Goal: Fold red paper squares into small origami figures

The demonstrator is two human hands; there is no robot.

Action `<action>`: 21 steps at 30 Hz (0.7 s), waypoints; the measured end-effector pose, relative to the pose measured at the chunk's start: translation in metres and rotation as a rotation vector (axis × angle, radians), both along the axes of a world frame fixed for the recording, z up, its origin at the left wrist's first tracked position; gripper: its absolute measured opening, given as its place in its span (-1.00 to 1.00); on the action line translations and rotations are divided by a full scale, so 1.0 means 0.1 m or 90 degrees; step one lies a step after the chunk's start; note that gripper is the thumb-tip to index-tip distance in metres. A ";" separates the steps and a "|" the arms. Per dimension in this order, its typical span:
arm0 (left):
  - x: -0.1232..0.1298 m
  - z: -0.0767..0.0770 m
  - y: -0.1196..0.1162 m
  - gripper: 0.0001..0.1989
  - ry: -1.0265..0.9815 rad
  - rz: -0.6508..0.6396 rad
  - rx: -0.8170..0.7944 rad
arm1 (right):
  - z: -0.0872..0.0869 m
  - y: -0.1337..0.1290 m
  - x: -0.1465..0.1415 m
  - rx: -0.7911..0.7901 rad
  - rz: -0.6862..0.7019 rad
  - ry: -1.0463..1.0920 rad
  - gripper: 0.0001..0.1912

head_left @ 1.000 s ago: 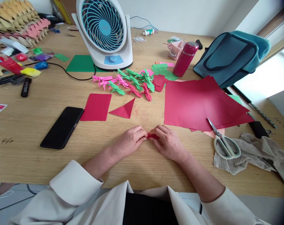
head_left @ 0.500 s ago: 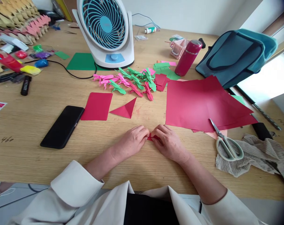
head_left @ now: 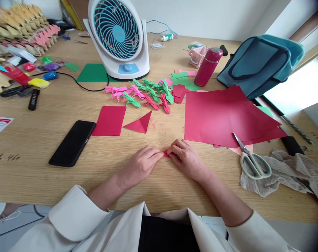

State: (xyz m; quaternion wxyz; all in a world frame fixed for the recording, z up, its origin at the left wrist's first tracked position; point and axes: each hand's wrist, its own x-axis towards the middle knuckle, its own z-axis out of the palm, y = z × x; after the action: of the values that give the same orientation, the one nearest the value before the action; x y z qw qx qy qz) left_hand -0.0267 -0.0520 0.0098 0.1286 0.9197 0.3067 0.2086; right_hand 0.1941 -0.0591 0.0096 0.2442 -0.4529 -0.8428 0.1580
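Note:
A small folded piece of red paper (head_left: 165, 153) lies between my hands on the wooden table, mostly covered by fingers. My left hand (head_left: 142, 161) pinches its left end with the fingers pressed together. Closed on the other end is my right hand (head_left: 185, 157), its fingertips bent over the paper. Beyond the hands lies a creased red paper triangle (head_left: 139, 124). A red paper rectangle (head_left: 109, 121) is to its left. Farther back, several folded paper figures in pink, green and red (head_left: 148, 92) are heaped together.
A black phone (head_left: 73, 143) lies to the left. On the right are large red sheets (head_left: 222, 117), scissors (head_left: 250, 161) and a crumpled cloth (head_left: 282, 175). A fan (head_left: 119, 38), a red flask (head_left: 208, 67) and a teal bag (head_left: 261, 66) stand at the back.
My left hand has shifted slightly left and down, its fingers straighter. My right hand has stayed nearly in place on the folded paper. The camera view has tilted a little.

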 end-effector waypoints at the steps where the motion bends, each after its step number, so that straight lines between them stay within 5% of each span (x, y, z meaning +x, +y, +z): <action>1: -0.03 0.00 -0.03 -0.64 0.025 -0.008 0.027 | 0.00 0.00 0.00 0.000 0.000 -0.001 -0.85; 6: -0.10 -0.05 -0.11 -0.61 0.135 -0.016 0.086 | -0.01 0.00 0.00 -0.008 0.001 0.001 -0.85; 21: 0.01 -0.05 -0.16 -0.59 0.168 -0.017 0.098 | -0.03 0.01 0.02 -0.035 0.013 0.035 -0.87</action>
State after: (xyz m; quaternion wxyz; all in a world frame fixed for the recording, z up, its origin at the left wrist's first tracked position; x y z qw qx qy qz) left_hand -0.0255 -0.0683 0.0050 0.0191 0.9504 0.2914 0.1071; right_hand 0.1961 -0.0581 0.0063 0.2533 -0.4464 -0.8356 0.1960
